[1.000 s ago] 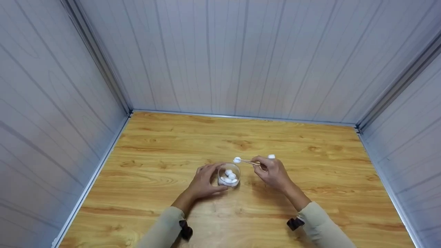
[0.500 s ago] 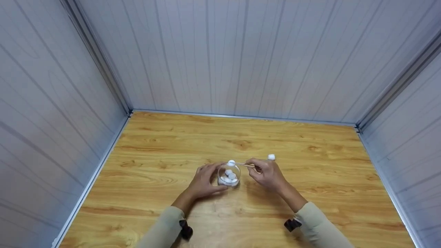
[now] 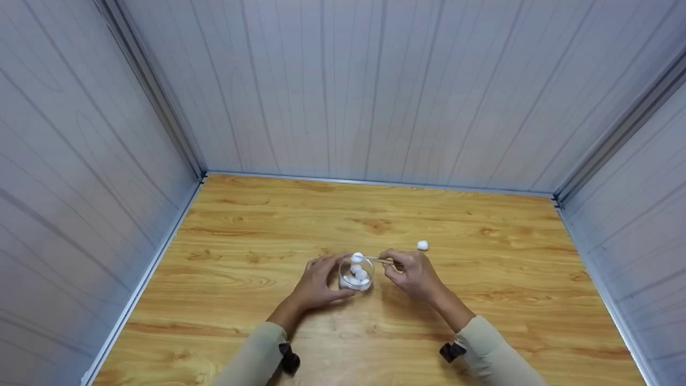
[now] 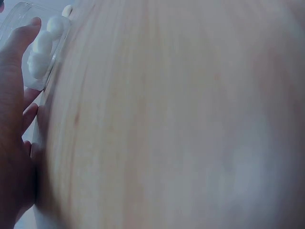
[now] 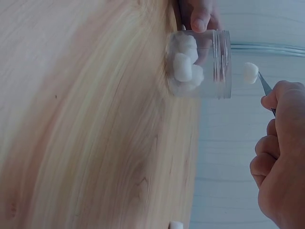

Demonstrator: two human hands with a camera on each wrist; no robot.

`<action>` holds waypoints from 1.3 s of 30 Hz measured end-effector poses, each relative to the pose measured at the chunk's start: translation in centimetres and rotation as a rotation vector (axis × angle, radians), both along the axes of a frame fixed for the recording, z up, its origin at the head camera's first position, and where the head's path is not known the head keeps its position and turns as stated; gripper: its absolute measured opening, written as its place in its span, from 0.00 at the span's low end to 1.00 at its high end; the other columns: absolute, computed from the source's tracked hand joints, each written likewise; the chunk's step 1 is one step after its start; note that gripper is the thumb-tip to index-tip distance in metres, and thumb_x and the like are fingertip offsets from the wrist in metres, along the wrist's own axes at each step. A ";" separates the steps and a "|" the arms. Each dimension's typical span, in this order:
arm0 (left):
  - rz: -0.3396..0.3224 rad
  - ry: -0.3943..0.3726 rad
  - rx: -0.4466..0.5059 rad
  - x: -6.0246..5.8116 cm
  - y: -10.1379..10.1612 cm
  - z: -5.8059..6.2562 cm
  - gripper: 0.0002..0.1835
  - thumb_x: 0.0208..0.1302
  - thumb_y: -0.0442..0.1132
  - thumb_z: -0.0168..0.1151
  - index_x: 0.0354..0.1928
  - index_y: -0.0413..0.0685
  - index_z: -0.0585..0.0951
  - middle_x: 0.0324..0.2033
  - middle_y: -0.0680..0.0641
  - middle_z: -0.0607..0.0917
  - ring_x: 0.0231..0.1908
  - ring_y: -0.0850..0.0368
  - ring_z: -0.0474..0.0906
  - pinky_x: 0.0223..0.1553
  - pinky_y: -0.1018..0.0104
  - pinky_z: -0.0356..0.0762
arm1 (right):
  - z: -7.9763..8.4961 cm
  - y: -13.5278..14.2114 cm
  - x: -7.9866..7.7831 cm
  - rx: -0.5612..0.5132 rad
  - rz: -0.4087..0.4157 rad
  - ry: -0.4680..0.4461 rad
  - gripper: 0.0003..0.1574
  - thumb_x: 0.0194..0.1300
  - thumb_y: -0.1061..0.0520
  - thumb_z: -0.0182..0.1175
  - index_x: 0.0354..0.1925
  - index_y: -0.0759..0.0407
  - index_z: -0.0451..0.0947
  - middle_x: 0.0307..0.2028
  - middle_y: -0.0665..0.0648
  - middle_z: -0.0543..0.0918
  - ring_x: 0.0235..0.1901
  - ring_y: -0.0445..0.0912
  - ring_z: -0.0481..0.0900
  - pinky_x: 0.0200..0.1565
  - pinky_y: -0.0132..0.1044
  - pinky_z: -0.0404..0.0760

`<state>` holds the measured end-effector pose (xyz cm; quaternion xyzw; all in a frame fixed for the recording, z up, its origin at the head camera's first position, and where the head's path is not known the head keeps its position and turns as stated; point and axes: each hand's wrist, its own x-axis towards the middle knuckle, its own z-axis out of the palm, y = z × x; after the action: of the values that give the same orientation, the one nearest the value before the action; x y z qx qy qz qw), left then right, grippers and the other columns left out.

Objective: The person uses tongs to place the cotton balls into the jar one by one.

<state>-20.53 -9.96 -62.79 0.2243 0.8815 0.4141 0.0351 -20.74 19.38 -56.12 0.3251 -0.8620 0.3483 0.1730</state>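
A clear screw-neck jar [image 5: 209, 71] stands upright on the wooden table, lidless, with several white cotton balls [image 5: 183, 67] in its lower part. My left hand [image 3: 317, 284] holds the jar from its left side, thumb and fingers around the wall. In my right hand [image 3: 414, 272] I pinch slim metal tweezers [image 5: 265, 85]. A cotton ball [image 5: 250, 73] sits at their tips, just above the jar's mouth in the right wrist view. From the head, that ball appears over the far rim. The left wrist view shows my thumb against the jar [image 4: 19, 19].
One loose cotton ball [image 3: 423, 245] lies on the table [image 3: 268, 236] behind my right hand. Pale panel walls [image 3: 353, 96] border the table at the back and on both sides.
My right hand has moved left with the tweezers, bringing the cotton ball from right of the jar to over its mouth. The left hand and jar have stayed put.
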 end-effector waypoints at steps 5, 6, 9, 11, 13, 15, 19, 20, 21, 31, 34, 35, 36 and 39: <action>0.003 0.000 0.004 0.0 0.1 0.0 0.50 0.62 0.62 0.83 0.83 0.61 0.74 0.77 0.45 0.82 0.79 0.36 0.74 0.83 0.28 0.59 | -0.3 -0.2 -0.1 0.001 0.008 0.035 0.10 0.66 0.67 0.72 0.44 0.55 0.91 0.18 0.50 0.77 0.24 0.28 0.60 0.29 0.23 0.61; 0.004 0.001 0.004 0.0 0.1 0.0 0.50 0.62 0.62 0.83 0.83 0.60 0.74 0.77 0.44 0.82 0.79 0.36 0.74 0.82 0.28 0.59 | -0.4 -0.2 -0.1 -0.001 0.009 0.043 0.11 0.66 0.67 0.71 0.44 0.55 0.91 0.18 0.50 0.77 0.24 0.27 0.60 0.29 0.23 0.61; 0.004 0.005 0.004 0.0 0.1 0.0 0.50 0.62 0.62 0.83 0.83 0.59 0.74 0.77 0.44 0.82 0.79 0.36 0.74 0.82 0.28 0.60 | -0.6 -0.2 -0.2 -0.009 0.010 0.059 0.11 0.65 0.68 0.71 0.44 0.55 0.91 0.18 0.50 0.76 0.24 0.27 0.59 0.29 0.23 0.59; 0.006 0.009 0.002 0.0 0.1 0.0 0.50 0.62 0.62 0.83 0.83 0.59 0.74 0.77 0.44 0.82 0.78 0.37 0.75 0.82 0.29 0.60 | -0.6 -0.2 -0.2 -0.014 0.010 0.072 0.12 0.64 0.68 0.71 0.44 0.56 0.91 0.17 0.51 0.76 0.24 0.27 0.59 0.29 0.22 0.59; 0.006 0.010 0.003 0.0 0.1 0.1 0.50 0.61 0.62 0.83 0.83 0.60 0.74 0.77 0.44 0.82 0.78 0.37 0.76 0.82 0.29 0.60 | -0.7 -0.2 -0.3 -0.024 0.010 0.072 0.12 0.64 0.68 0.70 0.44 0.56 0.91 0.17 0.50 0.75 0.24 0.28 0.59 0.29 0.22 0.59; 0.006 0.011 0.003 0.0 0.1 0.1 0.50 0.61 0.62 0.84 0.83 0.60 0.74 0.76 0.45 0.83 0.77 0.38 0.76 0.82 0.30 0.60 | -0.7 -0.2 -0.2 -0.027 0.013 0.071 0.12 0.63 0.68 0.70 0.44 0.56 0.91 0.17 0.51 0.75 0.24 0.28 0.60 0.29 0.22 0.59; 0.010 0.001 0.005 0.0 0.1 0.0 0.49 0.61 0.61 0.84 0.83 0.60 0.74 0.76 0.45 0.84 0.76 0.38 0.77 0.82 0.29 0.60 | -0.5 -0.2 -0.1 -0.011 0.010 0.030 0.12 0.64 0.67 0.71 0.45 0.57 0.91 0.17 0.54 0.76 0.24 0.28 0.59 0.29 0.22 0.58; 0.011 0.001 0.003 0.0 0.1 0.0 0.50 0.61 0.61 0.84 0.82 0.60 0.74 0.75 0.45 0.84 0.76 0.38 0.77 0.82 0.29 0.60 | -0.5 -0.2 0.0 -0.004 0.008 0.019 0.11 0.64 0.67 0.71 0.45 0.57 0.91 0.17 0.54 0.76 0.24 0.28 0.59 0.29 0.23 0.59; 0.012 -0.002 0.002 0.0 0.1 0.0 0.50 0.61 0.61 0.84 0.83 0.60 0.74 0.75 0.45 0.84 0.76 0.38 0.77 0.82 0.28 0.60 | -0.4 -0.2 0.1 0.002 0.006 0.008 0.11 0.64 0.67 0.71 0.45 0.57 0.91 0.18 0.54 0.76 0.24 0.28 0.59 0.29 0.23 0.59; 0.011 -0.005 -0.016 -0.1 0.1 -0.1 0.50 0.62 0.62 0.83 0.83 0.60 0.74 0.77 0.46 0.82 0.77 0.38 0.77 0.82 0.29 0.60 | -0.6 -0.2 0.0 0.032 -0.013 0.026 0.12 0.63 0.67 0.71 0.44 0.56 0.91 0.17 0.52 0.77 0.24 0.28 0.59 0.29 0.22 0.58; 0.012 0.010 -0.016 -0.1 0.1 -0.1 0.50 0.61 0.62 0.83 0.83 0.58 0.74 0.77 0.45 0.83 0.77 0.37 0.77 0.82 0.29 0.61 | -0.6 -0.2 -0.1 0.017 -0.020 0.043 0.13 0.63 0.67 0.71 0.45 0.56 0.91 0.17 0.53 0.75 0.24 0.28 0.58 0.29 0.22 0.58; 0.013 0.014 -0.018 -0.1 0.1 -0.1 0.50 0.61 0.62 0.83 0.83 0.57 0.74 0.77 0.44 0.83 0.77 0.37 0.77 0.82 0.29 0.61 | -0.6 -0.2 -0.1 0.014 -0.018 0.047 0.14 0.63 0.67 0.71 0.46 0.57 0.91 0.17 0.53 0.75 0.24 0.27 0.58 0.29 0.22 0.58; 0.014 0.014 -0.017 -0.1 0.1 -0.1 0.50 0.61 0.62 0.83 0.83 0.58 0.74 0.77 0.44 0.83 0.77 0.37 0.77 0.82 0.29 0.61 | -0.6 -0.2 -0.1 0.010 -0.014 0.052 0.14 0.63 0.68 0.72 0.46 0.57 0.91 0.17 0.53 0.75 0.24 0.27 0.58 0.29 0.22 0.58; 0.015 0.020 -0.014 -0.2 0.1 -0.1 0.50 0.61 0.62 0.83 0.82 0.57 0.74 0.76 0.44 0.83 0.76 0.37 0.77 0.81 0.29 0.62 | -0.6 -0.1 -0.2 0.005 -0.003 0.061 0.14 0.63 0.68 0.72 0.47 0.59 0.91 0.16 0.52 0.73 0.24 0.27 0.57 0.29 0.23 0.58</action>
<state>-20.69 -9.85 -62.86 0.2218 0.8864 0.4057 0.0248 -20.92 19.23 -56.72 0.3347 -0.8577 0.3359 0.1989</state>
